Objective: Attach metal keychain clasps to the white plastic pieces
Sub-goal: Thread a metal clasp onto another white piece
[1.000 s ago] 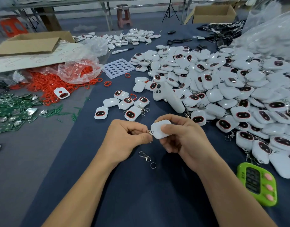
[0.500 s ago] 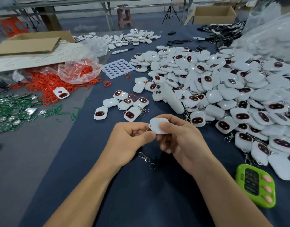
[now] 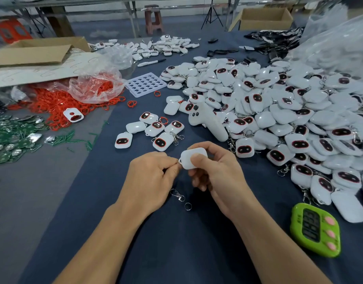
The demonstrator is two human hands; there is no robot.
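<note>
Down at the near edge, a green timer (image 3: 316, 230) lies flat on the blue cloth of the desk (image 3: 176, 253), off by the right forearm. A loose metal clasp (image 3: 177, 195) and a small split ring (image 3: 188, 206) sit on the cloth between the wrists. Up a touch: the right hand (image 3: 216, 177) has its fingers (image 3: 199, 158) clamped round a white plastic piece (image 3: 192, 158), held plain side up above the desk. The left hand (image 3: 150, 177) pinches a bit of metal ring (image 3: 179, 162) right at the piece's corner, fingertips closed tight on it. Beyond the hands, a little cluster of finished pieces (image 3: 154, 132) lies on the cloth, some with clasps on. To the right, a huge heap of white pieces (image 3: 279, 111), with a white handheld controller (image 3: 207, 121) lying against its near edge. Left side now: green circuit boards (image 3: 10, 138) scattered on the grey, then a clear plastic bag (image 3: 94, 85) spilling red rubber rings (image 3: 53, 103). A white tray of round holes (image 3: 145, 84) looks empty. Farther back, a flat cardboard box (image 3: 39, 51) on the left; its contents I cannot make out. Another carton (image 3: 264, 18) stands at the far right
</note>
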